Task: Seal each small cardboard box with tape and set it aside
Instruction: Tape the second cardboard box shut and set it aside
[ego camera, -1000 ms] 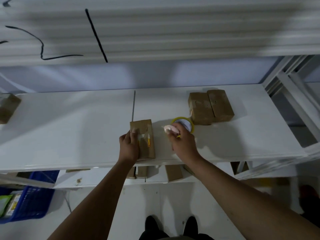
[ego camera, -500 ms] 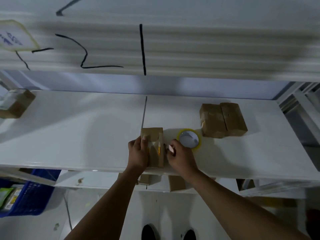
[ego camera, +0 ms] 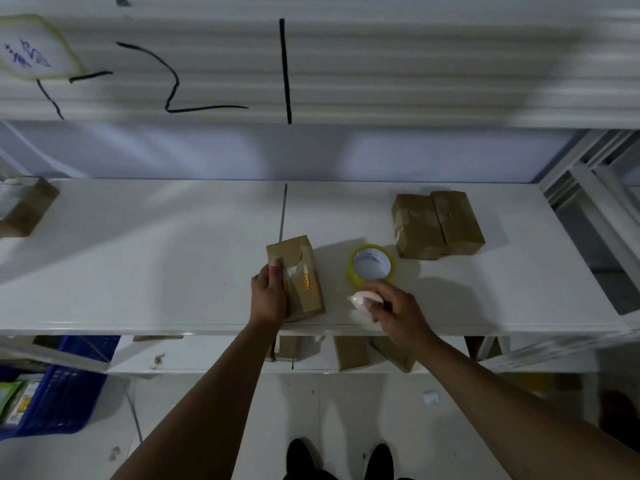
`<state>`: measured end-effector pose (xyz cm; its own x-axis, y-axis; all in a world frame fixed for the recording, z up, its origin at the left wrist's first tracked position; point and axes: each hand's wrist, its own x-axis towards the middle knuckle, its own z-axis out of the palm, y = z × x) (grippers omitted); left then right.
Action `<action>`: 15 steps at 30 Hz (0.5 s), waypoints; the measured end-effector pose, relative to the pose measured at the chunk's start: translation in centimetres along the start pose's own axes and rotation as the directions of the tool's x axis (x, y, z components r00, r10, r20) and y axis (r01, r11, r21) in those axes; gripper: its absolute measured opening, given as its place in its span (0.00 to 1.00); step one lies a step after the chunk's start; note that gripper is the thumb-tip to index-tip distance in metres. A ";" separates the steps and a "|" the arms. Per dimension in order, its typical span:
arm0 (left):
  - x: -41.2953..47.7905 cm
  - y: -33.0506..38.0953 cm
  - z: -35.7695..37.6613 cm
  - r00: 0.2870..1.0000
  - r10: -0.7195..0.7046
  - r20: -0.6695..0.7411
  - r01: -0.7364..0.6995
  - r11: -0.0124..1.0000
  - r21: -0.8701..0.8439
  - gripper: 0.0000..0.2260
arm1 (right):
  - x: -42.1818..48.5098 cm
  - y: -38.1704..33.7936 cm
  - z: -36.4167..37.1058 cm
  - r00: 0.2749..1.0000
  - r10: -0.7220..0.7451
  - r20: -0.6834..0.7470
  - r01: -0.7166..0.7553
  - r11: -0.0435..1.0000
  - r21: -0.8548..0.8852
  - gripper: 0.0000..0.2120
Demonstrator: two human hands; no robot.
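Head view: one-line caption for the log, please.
Left hand holds a cardboard box on the white shelf; right hand grips a small pink object beside the yellow tape roll.

box (ego camera: 298, 271) on shelf (ego camera: 138, 265) | tape roll (ego camera: 370, 265) right | two boxes (ego camera: 436, 220) behind-right

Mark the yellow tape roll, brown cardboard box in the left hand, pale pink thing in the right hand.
Yellow tape roll (ego camera: 354, 274): head view, left rim.
Brown cardboard box (ego camera: 308, 299): head view, top face.
Pale pink thing (ego camera: 359, 299): head view, exposed tip.
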<state>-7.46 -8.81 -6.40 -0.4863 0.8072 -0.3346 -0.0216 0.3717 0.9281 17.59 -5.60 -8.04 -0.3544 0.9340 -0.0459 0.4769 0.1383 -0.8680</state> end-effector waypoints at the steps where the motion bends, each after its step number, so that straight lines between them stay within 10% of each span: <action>1: 0.0 0.0 -0.2 1.000 -0.023 0.010 0.023 0.999 -0.029 0.20 | -0.2 0.1 -0.4 0.994 -0.007 -0.107 0.006 1.000 -0.010 0.11; 5: -0.2 0.2 -0.7 0.994 -0.099 0.038 0.103 0.984 -0.142 0.21 | 0.1 2.1 -2.9 0.892 0.094 -0.442 -0.182 0.970 -0.159 0.09; 11: -2.3 1.8 1.3 0.996 -0.031 0.089 0.053 0.964 -0.260 0.17 | 1.1 3.9 -5.8 0.923 0.173 -0.345 -0.354 0.734 -0.580 0.12; 15: -3.2 3.2 3.4 0.991 0.001 0.131 0.041 0.947 -0.318 0.18 | 2.3 -0.8 -4.5 0.870 0.115 -0.480 -0.194 0.974 -0.118 0.14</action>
<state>-2.99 -8.63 -2.95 -0.3677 0.8606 -0.3523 -0.3179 0.2397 0.9173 20.03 -2.08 -5.27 0.1330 0.9863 0.0973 0.6283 -0.0080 -0.7779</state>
